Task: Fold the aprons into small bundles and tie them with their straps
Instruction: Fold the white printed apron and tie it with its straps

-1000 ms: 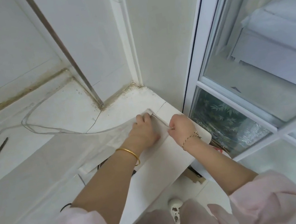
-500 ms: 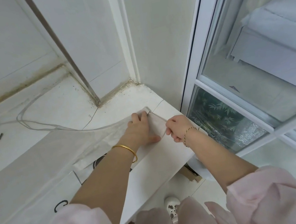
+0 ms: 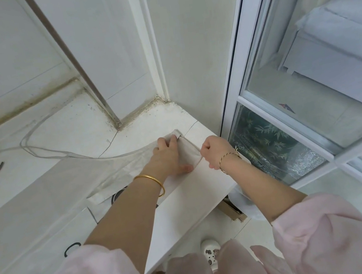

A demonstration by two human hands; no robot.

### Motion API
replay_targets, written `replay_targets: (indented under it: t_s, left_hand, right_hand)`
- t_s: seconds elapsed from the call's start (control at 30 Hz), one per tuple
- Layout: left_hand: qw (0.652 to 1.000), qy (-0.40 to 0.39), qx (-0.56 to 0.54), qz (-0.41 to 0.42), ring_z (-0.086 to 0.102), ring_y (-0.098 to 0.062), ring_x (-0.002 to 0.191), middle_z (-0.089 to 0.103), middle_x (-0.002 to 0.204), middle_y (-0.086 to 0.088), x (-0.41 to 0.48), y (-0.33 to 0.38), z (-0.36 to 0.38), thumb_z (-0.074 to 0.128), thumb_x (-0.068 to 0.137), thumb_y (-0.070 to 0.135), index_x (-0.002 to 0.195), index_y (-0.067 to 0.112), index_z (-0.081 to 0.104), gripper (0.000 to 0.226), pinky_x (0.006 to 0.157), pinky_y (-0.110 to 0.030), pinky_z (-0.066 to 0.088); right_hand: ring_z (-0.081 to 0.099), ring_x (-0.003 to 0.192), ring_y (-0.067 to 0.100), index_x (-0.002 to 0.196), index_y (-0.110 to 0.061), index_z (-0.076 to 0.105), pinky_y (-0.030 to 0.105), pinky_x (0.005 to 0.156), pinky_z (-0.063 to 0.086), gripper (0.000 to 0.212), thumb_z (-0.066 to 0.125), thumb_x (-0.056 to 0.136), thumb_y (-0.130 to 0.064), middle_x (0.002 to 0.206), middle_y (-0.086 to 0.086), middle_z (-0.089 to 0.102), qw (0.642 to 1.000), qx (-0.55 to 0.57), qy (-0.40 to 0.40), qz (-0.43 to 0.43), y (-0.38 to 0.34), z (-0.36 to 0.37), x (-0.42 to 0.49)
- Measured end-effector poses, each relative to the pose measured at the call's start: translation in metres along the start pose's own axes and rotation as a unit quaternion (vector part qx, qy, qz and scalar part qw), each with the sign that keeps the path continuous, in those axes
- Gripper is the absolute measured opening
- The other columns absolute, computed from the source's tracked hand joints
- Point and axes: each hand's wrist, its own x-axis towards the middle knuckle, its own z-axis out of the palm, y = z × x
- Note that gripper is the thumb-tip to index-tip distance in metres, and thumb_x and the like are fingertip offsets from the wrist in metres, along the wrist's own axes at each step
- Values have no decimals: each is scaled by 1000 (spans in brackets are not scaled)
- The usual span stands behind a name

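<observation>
A pale, thin apron (image 3: 44,206) lies spread over the white countertop (image 3: 185,202), its far corner near the wall. My left hand (image 3: 166,158) presses flat on that corner with straight fingers. My right hand (image 3: 215,152) is curled into a fist and pinches a thin strap (image 3: 192,149) that runs from the apron's corner to the fist. Another long strap (image 3: 35,150) loops across the counter to the left.
White walls meet in a corner (image 3: 162,99) just behind the apron. A glass door with a white frame (image 3: 231,69) stands to the right. The counter's front edge drops to the floor, where a white shoe (image 3: 210,250) shows.
My right hand has drawn the strap back toward me along the apron's edge. My left hand has stayed pressed on the corner.
</observation>
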Motion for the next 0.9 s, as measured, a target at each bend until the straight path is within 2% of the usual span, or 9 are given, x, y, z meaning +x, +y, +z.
replay_targets:
  t_s: [0.07, 0.17, 0.3, 0.37, 0.5, 0.6, 0.7, 0.77, 0.9]
  left_hand:
    - [1000, -2, 1, -1, 25, -33, 132, 11, 144, -9, 0, 0, 0, 71, 76, 50, 150, 21, -2, 108, 105, -42, 34]
    - [1000, -4, -2, 0, 26, -33, 131, 13, 143, -9, 0, 0, -1, 71, 76, 50, 150, 21, -2, 108, 105, -41, 34]
    - [1000, -10, -1, -5, 23, -33, 134, 10, 144, -9, -1, 1, -2, 70, 77, 50, 150, 22, -3, 107, 106, -42, 32]
    - [1000, -10, -2, -6, 22, -32, 134, 10, 144, -9, -1, 2, -2, 69, 77, 51, 150, 22, -3, 107, 107, -41, 32]
    - [1000, -9, 0, -8, 22, -32, 135, 9, 145, -8, -2, 2, -1, 69, 77, 51, 151, 22, -4, 108, 107, -41, 31]
    - [1000, -10, 0, -6, 21, -32, 135, 9, 146, -9, -1, 1, -1, 69, 78, 50, 151, 22, -3, 106, 107, -40, 31]
    - [1000, -8, -1, -6, 22, -32, 134, 10, 145, -9, -1, 1, -1, 69, 78, 49, 151, 22, -3, 106, 106, -39, 32]
    - [1000, -9, -2, -7, 22, -32, 134, 11, 145, -9, 0, 1, 0, 69, 78, 49, 151, 22, -3, 106, 106, -39, 32]
    - [1000, -8, 1, -8, 23, -33, 134, 11, 145, -10, 0, 1, -1, 71, 76, 49, 151, 22, -2, 107, 106, -40, 31]
  right_hand:
    - [49, 57, 24, 63, -18, 36, 27, 53, 35, 21, 44, 78, -7, 69, 8, 46, 1000, -20, -10, -16, 0, 1, -2]
    - [54, 75, 25, 82, -20, 50, 27, 66, 44, 11, 55, 80, -11, 82, 0, 52, 994, -100, 7, -45, 2, 4, -4]
    - [49, 74, 27, 79, -17, 49, 25, 58, 36, 13, 47, 86, -6, 80, 1, 47, 983, -169, 25, -70, 3, 10, -4]
    - [54, 81, 28, 91, -15, 54, 26, 62, 36, 11, 46, 88, -9, 94, 3, 51, 980, -185, 32, -72, 2, 10, -5]
    - [53, 89, 28, 110, -13, 51, 27, 67, 35, 20, 43, 92, -10, 112, 8, 48, 965, -248, 39, -75, -1, 13, -5]
    - [56, 99, 27, 121, -11, 49, 25, 59, 33, 31, 42, 92, -3, 125, 7, 44, 951, -296, 40, -81, 1, 12, 0]
    - [53, 82, 28, 119, -13, 53, 24, 54, 29, 33, 45, 89, 0, 124, 8, 43, 954, -282, 50, -85, 5, 11, 2]
    - [50, 79, 27, 115, -14, 57, 21, 53, 26, 30, 46, 89, -2, 122, 9, 45, 964, -246, 61, -80, 5, 11, 0]
    - [52, 109, 28, 112, -7, 59, 22, 73, 30, 23, 44, 94, -9, 125, 16, 49, 989, -101, 106, -22, 7, -11, 8]
